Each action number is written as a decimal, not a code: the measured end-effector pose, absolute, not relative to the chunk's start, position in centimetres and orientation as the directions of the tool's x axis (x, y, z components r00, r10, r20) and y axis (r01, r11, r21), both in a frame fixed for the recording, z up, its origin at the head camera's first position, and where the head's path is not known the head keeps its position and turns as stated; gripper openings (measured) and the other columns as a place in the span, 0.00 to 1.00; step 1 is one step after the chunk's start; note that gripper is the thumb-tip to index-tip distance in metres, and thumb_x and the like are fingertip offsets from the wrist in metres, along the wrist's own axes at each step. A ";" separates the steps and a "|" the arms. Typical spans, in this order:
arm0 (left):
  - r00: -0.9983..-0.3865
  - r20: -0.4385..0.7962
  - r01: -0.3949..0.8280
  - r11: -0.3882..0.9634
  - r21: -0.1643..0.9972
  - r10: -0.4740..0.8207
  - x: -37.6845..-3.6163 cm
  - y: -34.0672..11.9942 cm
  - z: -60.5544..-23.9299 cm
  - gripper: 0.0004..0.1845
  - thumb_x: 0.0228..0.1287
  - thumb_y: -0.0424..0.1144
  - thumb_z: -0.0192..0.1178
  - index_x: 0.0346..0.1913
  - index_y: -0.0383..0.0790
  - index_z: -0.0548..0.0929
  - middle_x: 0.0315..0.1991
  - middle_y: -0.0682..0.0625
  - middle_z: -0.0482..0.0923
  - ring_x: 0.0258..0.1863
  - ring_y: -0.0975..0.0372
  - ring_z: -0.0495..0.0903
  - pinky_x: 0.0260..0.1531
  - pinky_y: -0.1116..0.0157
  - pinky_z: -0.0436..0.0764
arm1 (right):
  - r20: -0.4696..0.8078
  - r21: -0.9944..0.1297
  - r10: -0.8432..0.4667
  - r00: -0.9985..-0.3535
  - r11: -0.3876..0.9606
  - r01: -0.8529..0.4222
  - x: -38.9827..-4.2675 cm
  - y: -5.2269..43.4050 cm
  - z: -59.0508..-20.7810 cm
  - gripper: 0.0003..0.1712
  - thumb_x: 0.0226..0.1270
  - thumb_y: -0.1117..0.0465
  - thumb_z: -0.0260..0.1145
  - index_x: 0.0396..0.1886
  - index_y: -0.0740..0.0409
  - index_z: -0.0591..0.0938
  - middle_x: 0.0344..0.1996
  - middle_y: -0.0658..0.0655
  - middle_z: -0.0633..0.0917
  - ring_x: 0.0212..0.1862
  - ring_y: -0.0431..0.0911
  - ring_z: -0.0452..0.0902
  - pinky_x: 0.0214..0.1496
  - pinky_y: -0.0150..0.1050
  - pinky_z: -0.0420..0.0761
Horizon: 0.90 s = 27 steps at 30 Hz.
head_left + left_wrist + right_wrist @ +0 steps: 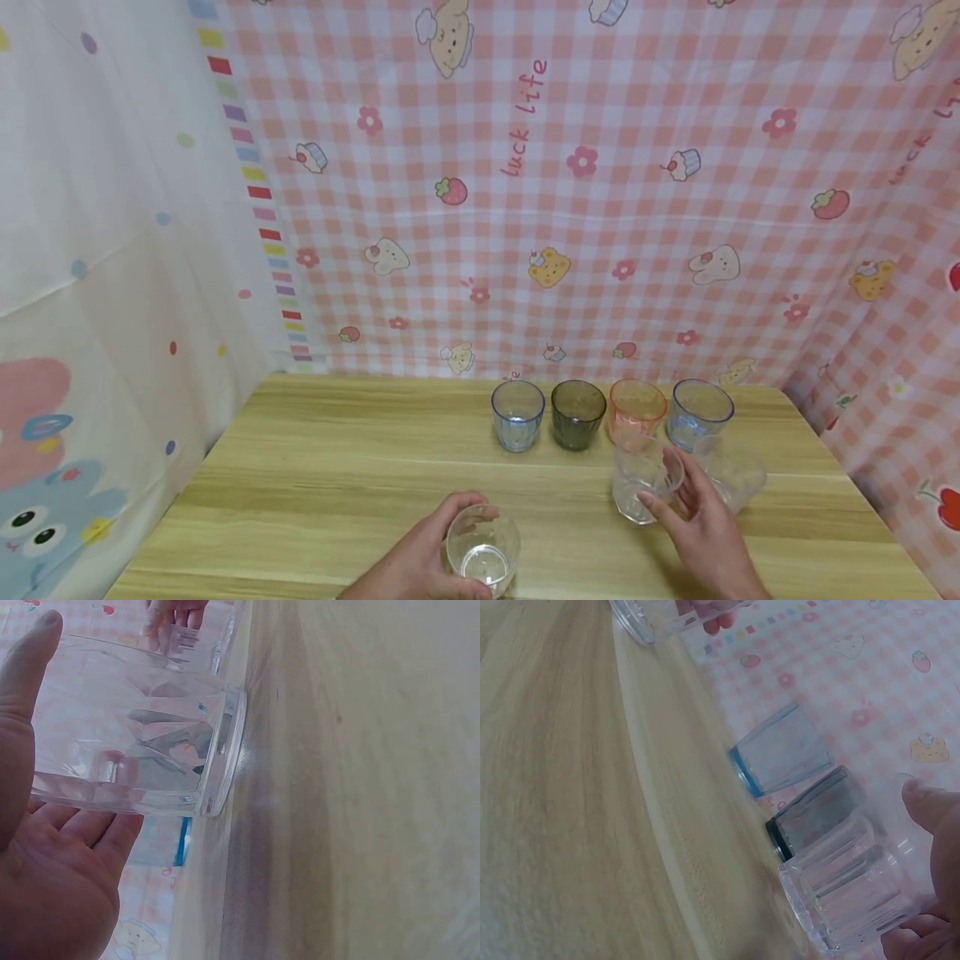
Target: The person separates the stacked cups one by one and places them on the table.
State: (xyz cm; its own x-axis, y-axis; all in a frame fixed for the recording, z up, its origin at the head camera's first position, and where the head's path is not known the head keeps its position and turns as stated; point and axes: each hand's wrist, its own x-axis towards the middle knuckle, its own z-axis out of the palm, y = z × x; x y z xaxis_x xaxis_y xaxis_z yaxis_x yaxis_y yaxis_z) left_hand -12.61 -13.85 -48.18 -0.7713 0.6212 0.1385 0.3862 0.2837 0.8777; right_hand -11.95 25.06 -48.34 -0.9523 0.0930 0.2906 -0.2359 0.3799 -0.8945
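Standing upright on the wooden table, a clear faceted glass sits at the near edge with its mouth up and its long axis vertical. The left hand curls round its left side, thumb and fingers against the wall; the left wrist view shows the base flat on the wood. To the right, the right hand grips a second clear glass, thumb on its near face and fingers on its right side; this glass tilts slightly, mouth upward. Just beside that hand on the right stands a third clear glass. Behind them, a row of four upright tumblers runs along the far edge: blue tumbler, dark green tumbler, orange tumbler, second blue tumbler.
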 end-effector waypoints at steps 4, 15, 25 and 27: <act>-0.769 0.148 0.393 0.278 0.876 0.622 -12.6 -13.9 -48.3 0.48 0.57 0.43 0.84 0.74 0.37 0.67 0.71 0.46 0.82 0.72 0.65 0.76 0.74 0.70 0.68 | 0.277 -0.897 0.096 -0.956 0.382 -0.222 -12.0 25.2 -48.7 0.45 0.74 0.65 0.73 0.82 0.72 0.60 0.78 0.82 0.63 0.61 0.07 0.58 0.62 0.09 0.68; -0.766 0.140 0.372 0.255 0.893 0.627 -12.5 -13.9 -48.3 0.48 0.59 0.43 0.83 0.76 0.37 0.65 0.72 0.45 0.80 0.73 0.66 0.75 0.73 0.72 0.68 | 0.252 -0.893 0.083 -0.964 0.404 -0.199 -12.3 25.8 -49.4 0.46 0.76 0.66 0.71 0.83 0.71 0.56 0.79 0.84 0.60 0.80 0.45 0.60 0.62 0.09 0.65; -0.770 0.105 0.369 0.304 0.878 0.630 -12.2 -13.9 -47.5 0.49 0.59 0.46 0.83 0.77 0.41 0.65 0.73 0.49 0.79 0.74 0.60 0.75 0.74 0.66 0.70 | 0.270 -0.928 0.079 -0.960 0.287 -0.237 -12.5 25.8 -49.6 0.46 0.73 0.73 0.70 0.81 0.79 0.55 0.78 0.86 0.58 0.60 0.06 0.61 0.62 0.10 0.68; -0.771 0.103 0.378 0.322 0.868 0.628 -12.1 -13.8 -47.3 0.50 0.58 0.47 0.83 0.78 0.41 0.65 0.73 0.50 0.79 0.75 0.58 0.75 0.75 0.65 0.70 | 0.265 -0.933 0.080 -0.961 0.274 -0.234 -12.5 25.8 -49.6 0.46 0.73 0.73 0.69 0.81 0.79 0.54 0.78 0.86 0.57 0.60 0.06 0.61 0.62 0.10 0.68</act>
